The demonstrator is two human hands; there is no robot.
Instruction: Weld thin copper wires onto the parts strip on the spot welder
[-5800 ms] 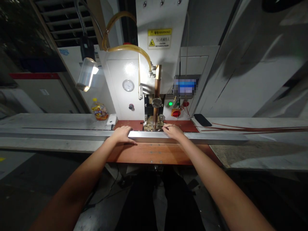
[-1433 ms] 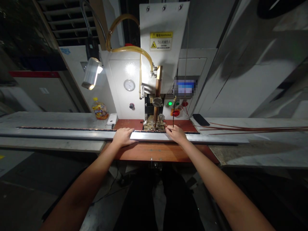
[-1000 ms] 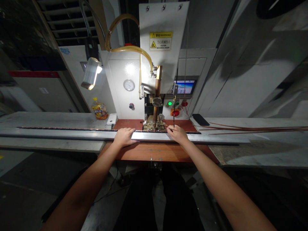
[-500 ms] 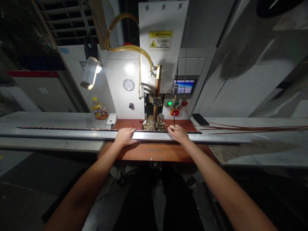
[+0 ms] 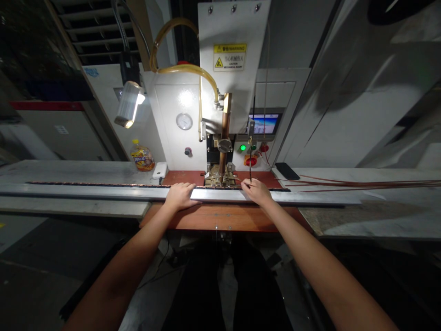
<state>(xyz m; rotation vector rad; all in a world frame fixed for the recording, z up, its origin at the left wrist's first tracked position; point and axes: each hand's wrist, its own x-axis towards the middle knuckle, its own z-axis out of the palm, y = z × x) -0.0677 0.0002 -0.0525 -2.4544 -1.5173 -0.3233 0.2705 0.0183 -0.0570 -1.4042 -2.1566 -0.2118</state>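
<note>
A long silvery metal bar (image 5: 220,196) lies across the bench in front of the machine, with a dark, copper-flecked strip (image 5: 103,185) along its far edge. My left hand (image 5: 179,196) is closed over the bar, fingers on top and thumb along the near side. Farther right, my right hand (image 5: 257,191) rests at the bar in a pinch. From its fingers a thin dark rod (image 5: 251,163) stands nearly upright; its top end blends into the machine's bracket. Between the hands, the machine's copper-coloured vertical rod (image 5: 223,161) comes down to a small metal fixture (image 5: 215,177) just behind the bar.
A phone (image 5: 287,171) and several thin copper-coloured rods (image 5: 372,185) lie on the right bench. At left stand a bottle (image 5: 142,156) and a white box-like device (image 5: 160,170). A lamp (image 5: 130,105) lights the machine, which has a gauge (image 5: 184,121) and screen (image 5: 264,123).
The bar has shifted very slightly to the right, and both hands have moved with it. The grips look the same.
</note>
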